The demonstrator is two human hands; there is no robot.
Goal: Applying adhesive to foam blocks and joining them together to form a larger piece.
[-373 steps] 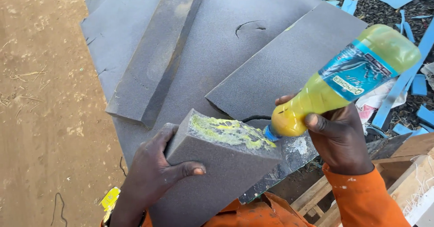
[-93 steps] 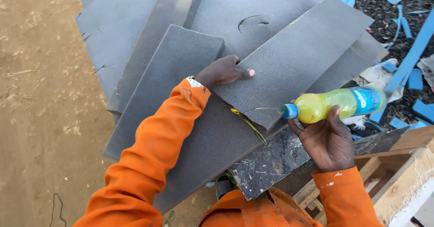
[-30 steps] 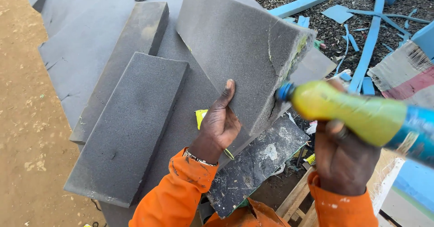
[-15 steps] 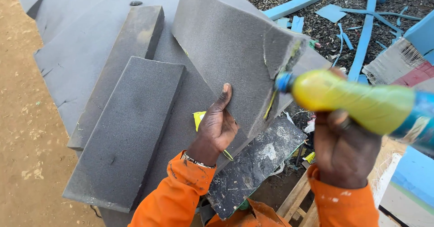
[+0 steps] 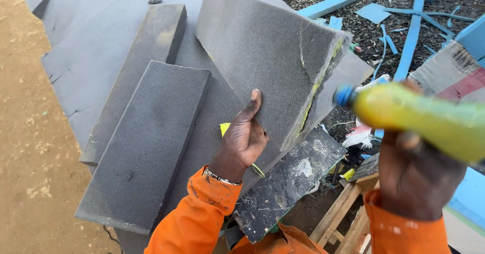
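Grey foam slab (image 5: 262, 57) sits centre, tilted up off the stacked foam sheets (image 5: 101, 67), its yellow-smeared, split edge turned right toward the bottle's blue nozzle. Left hand (image 5: 242, 137) props it from the near side, thumb flat on the face, remaining fingers hidden behind. Right hand (image 5: 417, 175), fingers wrapped round, grips the yellow glue bottle (image 5: 424, 120) near right, laid sideways.

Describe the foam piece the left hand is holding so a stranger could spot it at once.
Start at the big grey foam sheet covering the worktop. Above it, the left hand props up a thick grey foam block, tilted on edge. Unlike the flat slabs beside it, its right edge carries a yellow glue streak.
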